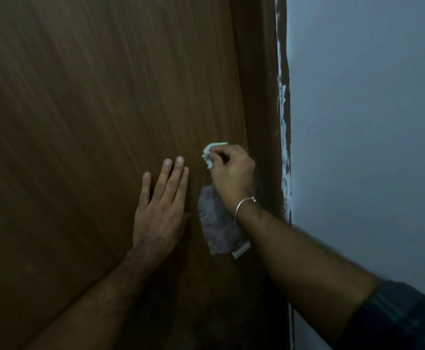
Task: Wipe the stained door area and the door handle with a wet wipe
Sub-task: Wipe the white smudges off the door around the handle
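Note:
A brown wooden door [92, 109] fills the left and middle of the view. My right hand [231, 173] is closed around a crumpled white wet wipe [219, 223] and presses it against the door near its right edge; part of the wipe sticks out above my fingers, and a long grey part hangs below my wrist. A silver metal piece [243, 250], perhaps the end of the door handle, shows under the hanging wipe; the rest is hidden. My left hand [159, 205] lies flat on the door just left of the wipe, fingers straight and pointing up.
The dark brown door frame [259, 97] runs down beside the door, with rough white paint smears along its outer edge [283, 122]. A grey-blue wall [370, 122] takes up the right side. The light is dim.

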`<state>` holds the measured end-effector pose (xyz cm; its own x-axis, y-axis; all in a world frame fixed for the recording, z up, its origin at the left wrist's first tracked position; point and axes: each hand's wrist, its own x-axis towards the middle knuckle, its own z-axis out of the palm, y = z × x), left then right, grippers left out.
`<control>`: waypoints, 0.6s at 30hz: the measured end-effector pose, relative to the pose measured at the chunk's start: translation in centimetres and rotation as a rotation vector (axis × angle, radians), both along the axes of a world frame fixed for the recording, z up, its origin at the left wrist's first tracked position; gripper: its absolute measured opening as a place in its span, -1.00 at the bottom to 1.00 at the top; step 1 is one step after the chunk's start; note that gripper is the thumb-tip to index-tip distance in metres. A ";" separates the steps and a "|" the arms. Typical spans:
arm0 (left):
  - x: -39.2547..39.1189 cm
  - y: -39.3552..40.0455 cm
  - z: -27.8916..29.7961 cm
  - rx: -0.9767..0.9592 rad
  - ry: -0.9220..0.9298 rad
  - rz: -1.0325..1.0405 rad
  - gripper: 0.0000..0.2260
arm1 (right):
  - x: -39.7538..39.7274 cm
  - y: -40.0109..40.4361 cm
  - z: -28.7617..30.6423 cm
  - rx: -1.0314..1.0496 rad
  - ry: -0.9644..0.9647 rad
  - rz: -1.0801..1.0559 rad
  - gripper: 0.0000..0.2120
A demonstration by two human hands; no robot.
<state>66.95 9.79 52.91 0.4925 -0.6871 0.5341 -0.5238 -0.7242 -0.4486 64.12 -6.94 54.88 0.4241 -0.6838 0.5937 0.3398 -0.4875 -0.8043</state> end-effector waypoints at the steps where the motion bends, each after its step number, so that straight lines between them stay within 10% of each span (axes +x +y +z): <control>1: 0.2 0.1 0.0 -0.002 0.000 -0.004 -0.07 | -0.1 -1.0 0.1 0.079 0.015 0.002 -0.87; 7: 0.7 0.3 -0.2 -0.035 -0.037 -0.034 -0.05 | -0.5 -0.8 -2.0 -0.168 0.045 0.014 -0.87; 18: 0.2 0.3 0.2 -0.010 -0.029 -0.014 -0.07 | 0.1 -1.1 -3.3 0.168 0.069 -0.042 -0.63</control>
